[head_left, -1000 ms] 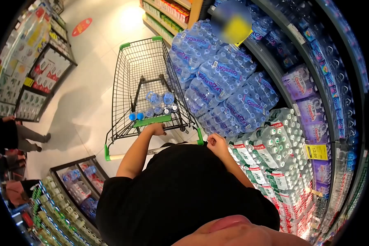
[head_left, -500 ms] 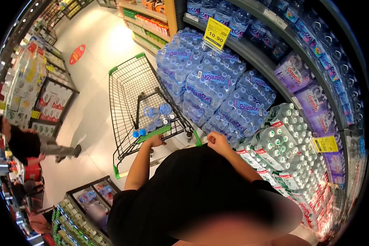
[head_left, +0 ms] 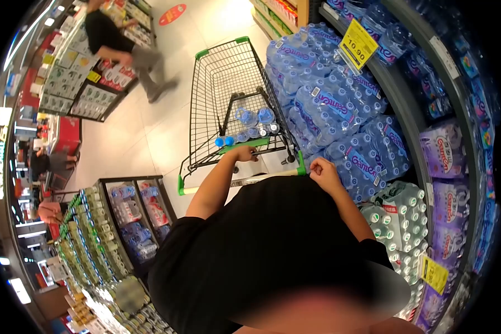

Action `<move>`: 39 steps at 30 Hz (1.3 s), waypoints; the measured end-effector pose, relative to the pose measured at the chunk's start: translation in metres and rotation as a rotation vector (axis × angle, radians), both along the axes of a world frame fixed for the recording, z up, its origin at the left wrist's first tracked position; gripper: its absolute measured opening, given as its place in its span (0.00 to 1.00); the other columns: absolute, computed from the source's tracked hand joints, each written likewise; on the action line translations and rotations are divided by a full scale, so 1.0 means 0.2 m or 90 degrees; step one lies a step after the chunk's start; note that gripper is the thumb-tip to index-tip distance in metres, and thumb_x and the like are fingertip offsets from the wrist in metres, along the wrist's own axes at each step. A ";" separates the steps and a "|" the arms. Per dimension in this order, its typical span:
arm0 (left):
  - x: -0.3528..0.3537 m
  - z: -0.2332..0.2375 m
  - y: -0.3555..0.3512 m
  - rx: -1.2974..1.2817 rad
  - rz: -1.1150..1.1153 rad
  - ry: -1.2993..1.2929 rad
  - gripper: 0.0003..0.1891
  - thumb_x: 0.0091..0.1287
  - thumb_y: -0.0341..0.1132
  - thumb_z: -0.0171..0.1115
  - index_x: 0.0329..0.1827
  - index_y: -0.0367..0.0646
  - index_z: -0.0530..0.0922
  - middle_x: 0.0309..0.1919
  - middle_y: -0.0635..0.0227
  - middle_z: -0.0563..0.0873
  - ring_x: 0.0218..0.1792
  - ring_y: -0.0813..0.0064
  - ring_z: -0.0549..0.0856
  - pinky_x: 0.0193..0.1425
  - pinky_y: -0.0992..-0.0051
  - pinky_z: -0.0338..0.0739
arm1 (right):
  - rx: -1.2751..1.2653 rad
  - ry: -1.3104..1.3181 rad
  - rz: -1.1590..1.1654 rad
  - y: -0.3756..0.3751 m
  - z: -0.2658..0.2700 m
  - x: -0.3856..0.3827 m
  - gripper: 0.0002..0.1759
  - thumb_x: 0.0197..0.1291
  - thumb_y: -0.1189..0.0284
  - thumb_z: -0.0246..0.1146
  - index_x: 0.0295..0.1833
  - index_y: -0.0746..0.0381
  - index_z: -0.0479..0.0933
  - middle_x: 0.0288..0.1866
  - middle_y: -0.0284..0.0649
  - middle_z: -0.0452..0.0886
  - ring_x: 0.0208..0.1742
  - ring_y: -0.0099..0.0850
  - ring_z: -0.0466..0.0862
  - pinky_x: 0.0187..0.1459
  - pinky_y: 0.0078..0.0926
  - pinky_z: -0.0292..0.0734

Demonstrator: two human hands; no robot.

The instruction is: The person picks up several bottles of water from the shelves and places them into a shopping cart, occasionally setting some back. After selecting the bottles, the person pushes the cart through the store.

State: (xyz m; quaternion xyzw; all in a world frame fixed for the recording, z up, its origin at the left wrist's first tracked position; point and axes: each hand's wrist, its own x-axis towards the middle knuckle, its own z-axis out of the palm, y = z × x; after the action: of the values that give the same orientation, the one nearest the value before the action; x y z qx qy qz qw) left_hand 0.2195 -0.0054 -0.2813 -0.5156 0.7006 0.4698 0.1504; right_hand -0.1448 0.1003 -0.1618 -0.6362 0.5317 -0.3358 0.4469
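A wire shopping cart (head_left: 222, 83) with green corners stands in front of me. Several bottles (head_left: 253, 119) with blue or white caps lie at its near end, close to a green panel (head_left: 259, 146). My left hand (head_left: 244, 154) hangs over the pale cart handle (head_left: 245, 182) beside that panel. Its fingers are loosely bent and apart, with nothing seen in them. At the handle's right end, next to the green end piece (head_left: 301, 163), my right hand (head_left: 324, 168) is held with its fingers curled in. Nothing shows inside it.
Stacked packs of blue water bottles (head_left: 325, 106) rise close along the cart's right side. Packs with white caps (head_left: 401, 217) stand nearer me. A dark display rack (head_left: 136, 214) is at left. Farther off, a person in black (head_left: 108, 33) walks on the pale floor (head_left: 167, 119).
The view has swung left, so the cart and shelves sit farther right in it. The walking person has moved up the picture. Both hands keep about the same places at the cart.
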 end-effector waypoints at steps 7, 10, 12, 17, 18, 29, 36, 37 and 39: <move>-0.05 0.01 0.07 -0.014 0.030 -0.008 0.32 0.56 0.51 0.72 0.60 0.40 0.78 0.52 0.49 0.85 0.53 0.52 0.84 0.58 0.61 0.76 | 0.024 0.017 0.110 -0.10 0.01 0.03 0.06 0.46 0.81 0.64 0.33 0.66 0.75 0.27 0.37 0.74 0.25 0.27 0.75 0.30 0.24 0.70; -0.02 -0.01 0.03 -0.005 0.025 -0.020 0.37 0.53 0.55 0.71 0.63 0.42 0.78 0.57 0.48 0.83 0.58 0.50 0.81 0.63 0.60 0.75 | -0.014 0.013 0.078 -0.13 -0.01 0.08 0.05 0.48 0.82 0.65 0.32 0.66 0.76 0.25 0.35 0.73 0.22 0.22 0.72 0.27 0.22 0.68; 0.02 -0.04 -0.04 -0.001 0.010 -0.013 0.38 0.53 0.56 0.70 0.63 0.41 0.78 0.57 0.47 0.83 0.58 0.50 0.81 0.63 0.61 0.74 | -0.049 0.031 0.043 -0.13 0.00 0.13 0.05 0.48 0.82 0.65 0.32 0.66 0.76 0.25 0.35 0.73 0.22 0.22 0.73 0.27 0.21 0.68; 0.15 -0.04 -0.24 0.024 -0.001 0.019 0.36 0.53 0.57 0.70 0.58 0.37 0.81 0.54 0.48 0.85 0.56 0.52 0.83 0.61 0.61 0.75 | -0.097 0.104 0.006 -0.13 0.05 0.28 0.05 0.49 0.83 0.64 0.33 0.65 0.76 0.27 0.36 0.75 0.23 0.23 0.75 0.27 0.21 0.69; 0.18 -0.05 -0.28 0.033 0.011 0.015 0.36 0.53 0.57 0.70 0.57 0.37 0.82 0.53 0.48 0.85 0.55 0.53 0.83 0.60 0.61 0.76 | -0.082 0.092 0.004 -0.14 0.06 0.31 0.06 0.49 0.83 0.64 0.34 0.66 0.76 0.28 0.36 0.75 0.23 0.24 0.75 0.27 0.21 0.70; 0.39 -0.14 -0.49 -0.016 -0.044 0.036 0.37 0.60 0.57 0.65 0.61 0.33 0.78 0.56 0.45 0.83 0.57 0.49 0.82 0.62 0.61 0.75 | -0.084 0.174 -0.049 -0.25 0.07 0.70 0.06 0.49 0.83 0.64 0.34 0.65 0.76 0.28 0.40 0.76 0.23 0.30 0.75 0.27 0.26 0.70; 0.49 -0.16 -0.54 -0.003 0.019 0.092 0.35 0.55 0.56 0.69 0.57 0.35 0.81 0.51 0.46 0.86 0.53 0.51 0.84 0.58 0.61 0.77 | 0.071 0.192 -0.085 -0.24 0.04 0.82 0.05 0.58 0.79 0.67 0.37 0.64 0.77 0.27 0.38 0.77 0.25 0.23 0.75 0.27 0.22 0.69; 0.51 -0.16 -0.54 0.012 0.018 0.095 0.36 0.54 0.56 0.69 0.58 0.35 0.81 0.51 0.47 0.86 0.53 0.52 0.84 0.58 0.61 0.77 | 0.075 0.184 -0.097 -0.24 0.00 0.82 0.05 0.59 0.78 0.67 0.38 0.65 0.76 0.28 0.36 0.77 0.25 0.21 0.75 0.27 0.21 0.69; 0.53 -0.15 -0.56 0.039 0.016 0.100 0.37 0.54 0.56 0.70 0.59 0.35 0.80 0.51 0.47 0.86 0.53 0.52 0.84 0.58 0.61 0.77 | 0.064 0.164 -0.133 -0.23 -0.04 0.82 0.06 0.60 0.79 0.67 0.40 0.65 0.76 0.28 0.34 0.77 0.26 0.19 0.74 0.28 0.19 0.68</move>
State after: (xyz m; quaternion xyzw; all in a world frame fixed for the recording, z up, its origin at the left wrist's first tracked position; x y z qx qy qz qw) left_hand 0.3249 -0.1183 -0.3118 -0.4811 0.6891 0.5317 0.1045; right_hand 0.0196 0.0535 -0.1689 -0.5923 0.6639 -0.2691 0.3688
